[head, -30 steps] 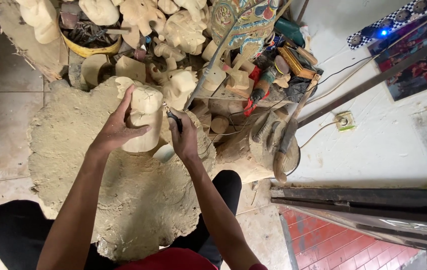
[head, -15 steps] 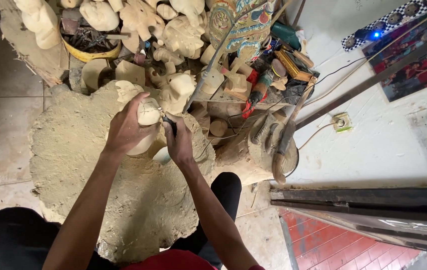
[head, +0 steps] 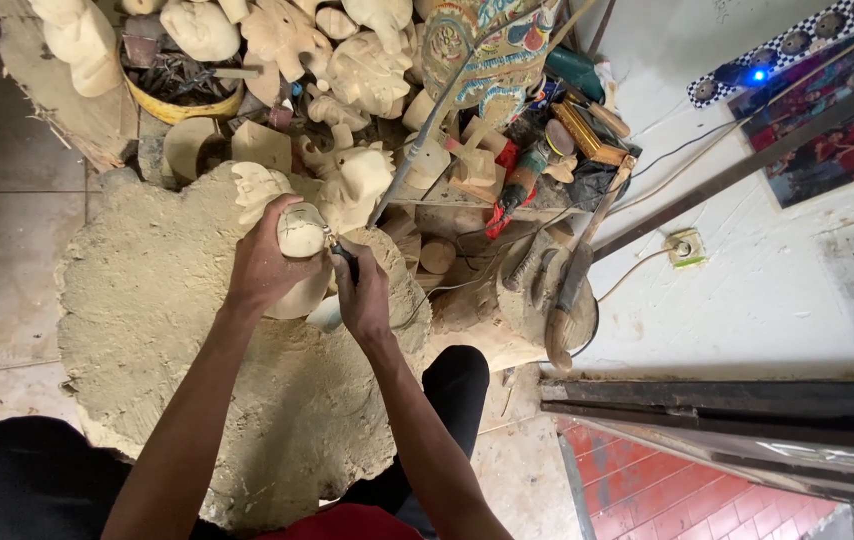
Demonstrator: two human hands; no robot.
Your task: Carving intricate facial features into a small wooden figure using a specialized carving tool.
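Two hands (head: 267, 265), one carving (head: 299, 240)

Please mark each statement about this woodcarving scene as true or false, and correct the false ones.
1. The left hand grips a pale wooden carving. True.
2. The right hand is empty. False: it holds a small dark-handled carving tool against the carving.
3. The carving is worked over a big sawdust-covered block. True.
4. A yellow bowl of tools sits beyond the block. True.
5. The colourful painted figure lies in the person's lap. False: it stands among the pile of unpainted carvings, far from the hands.
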